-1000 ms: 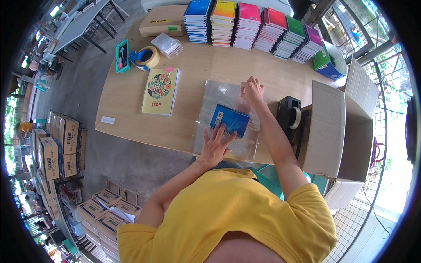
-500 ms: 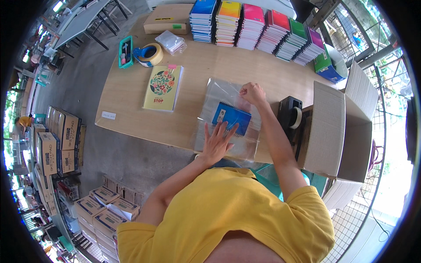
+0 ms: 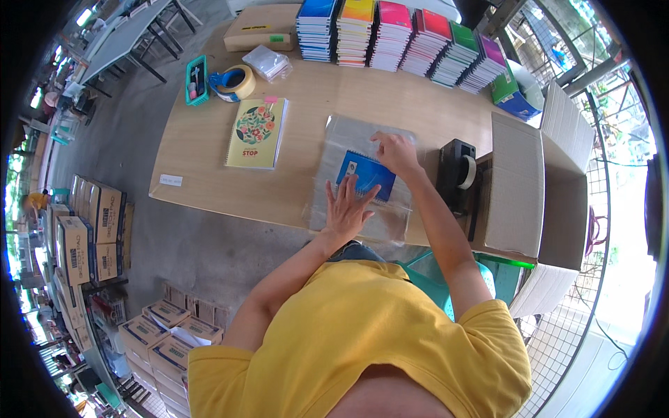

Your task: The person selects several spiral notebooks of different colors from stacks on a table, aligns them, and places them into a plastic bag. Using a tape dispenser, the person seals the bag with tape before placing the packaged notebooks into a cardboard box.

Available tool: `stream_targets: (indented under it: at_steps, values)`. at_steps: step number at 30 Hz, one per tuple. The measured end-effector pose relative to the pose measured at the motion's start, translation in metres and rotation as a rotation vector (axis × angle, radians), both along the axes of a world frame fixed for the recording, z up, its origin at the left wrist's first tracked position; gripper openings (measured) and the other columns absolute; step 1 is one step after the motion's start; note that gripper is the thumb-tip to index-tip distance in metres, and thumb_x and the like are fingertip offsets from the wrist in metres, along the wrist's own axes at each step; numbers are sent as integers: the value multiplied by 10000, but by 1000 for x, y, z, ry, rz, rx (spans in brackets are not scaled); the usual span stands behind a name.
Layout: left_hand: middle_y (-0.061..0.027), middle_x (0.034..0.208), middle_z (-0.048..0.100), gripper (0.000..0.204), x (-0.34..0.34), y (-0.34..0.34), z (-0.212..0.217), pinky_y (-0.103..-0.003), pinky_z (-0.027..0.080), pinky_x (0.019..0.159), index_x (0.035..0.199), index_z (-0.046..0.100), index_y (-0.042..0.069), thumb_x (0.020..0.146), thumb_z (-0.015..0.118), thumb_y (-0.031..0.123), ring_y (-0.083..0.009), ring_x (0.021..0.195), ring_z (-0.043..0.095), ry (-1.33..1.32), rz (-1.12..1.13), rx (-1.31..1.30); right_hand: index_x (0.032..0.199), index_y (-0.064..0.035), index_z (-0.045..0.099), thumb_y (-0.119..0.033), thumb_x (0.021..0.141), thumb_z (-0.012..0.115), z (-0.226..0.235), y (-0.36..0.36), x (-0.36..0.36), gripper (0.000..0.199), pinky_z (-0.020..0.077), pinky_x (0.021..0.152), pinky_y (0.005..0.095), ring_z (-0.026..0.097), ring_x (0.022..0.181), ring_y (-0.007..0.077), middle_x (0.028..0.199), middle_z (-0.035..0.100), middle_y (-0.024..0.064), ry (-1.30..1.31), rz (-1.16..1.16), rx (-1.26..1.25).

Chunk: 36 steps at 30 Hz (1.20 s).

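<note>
A small blue spiral notebook lies on sheets of clear plastic near the front of the table. My left hand rests flat with fingers spread, its fingertips over the notebook's near edge and its palm on the plastic. Just beyond the notebook's upper right corner, my right hand is closed with bent fingers over the plastic. Whatever its fingertips pinch, if anything, is too small to make out. A yellow spiral notebook with a floral cover lies to the left.
Stacks of coloured notebooks line the back, beside a flat carton. A tape roll, teal basket and plastic packet sit back left. At right stand a black tape dispenser and open cardboard box.
My right hand has shifted slightly left, closer to the notebook's top edge. My left hand stays on the notebook with fingers spread. The whole view has shifted a little.
</note>
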<state>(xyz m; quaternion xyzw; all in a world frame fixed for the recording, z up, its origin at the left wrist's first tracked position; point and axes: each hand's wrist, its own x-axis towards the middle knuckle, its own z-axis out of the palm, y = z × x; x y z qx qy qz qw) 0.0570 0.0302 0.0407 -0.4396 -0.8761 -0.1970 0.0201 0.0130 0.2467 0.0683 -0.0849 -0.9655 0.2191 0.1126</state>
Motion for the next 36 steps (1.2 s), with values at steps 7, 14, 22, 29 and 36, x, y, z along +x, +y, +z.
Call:
stream_targets:
  at_steps: [7, 14, 22, 29, 36]
  values:
    - [-256, 1519, 220, 814, -1, 0, -2, -646, 228, 1113, 1458, 416, 333, 741, 802, 295, -439, 1426, 225, -62, -30, -12, 870, -115, 734, -46, 759, 630, -3, -33, 36, 167, 537, 744, 386, 636, 926, 266, 928, 636, 60, 78, 109, 104]
    - [-288, 1564, 129, 789, 5, 9, -16, -575, 195, 1164, 1411, 491, 269, 699, 832, 283, -465, 1463, 134, -125, 23, 13, 848, -99, 727, -27, 722, 631, -25, -59, 51, 174, 533, 711, 403, 630, 878, 292, 856, 605, 97, 123, -27, 108]
    - [-319, 1564, 101, 697, 4, 21, -27, -618, 208, 1135, 1488, 351, 62, 868, 637, 201, -509, 1444, 147, -12, 73, -70, 749, -73, 670, -5, 674, 630, -28, -68, 49, 109, 525, 716, 416, 622, 854, 311, 827, 589, 113, 212, -53, 88]
    - [-324, 1559, 129, 721, 3, 32, -40, -669, 170, 1108, 1503, 222, -46, 919, 527, 249, -519, 1441, 151, 49, 121, -96, 748, -61, 657, -4, 671, 633, -23, -73, 53, 99, 523, 723, 423, 619, 872, 312, 843, 590, 107, 186, -68, 74]
    - [-320, 1562, 129, 792, -2, 43, -51, -727, 76, 1083, 1511, 206, -24, 905, 544, 358, -510, 1457, 83, 100, 190, -189, 790, -62, 658, -59, 720, 620, -32, -81, 56, 80, 516, 739, 423, 596, 895, 301, 862, 573, 96, 124, -106, 93]
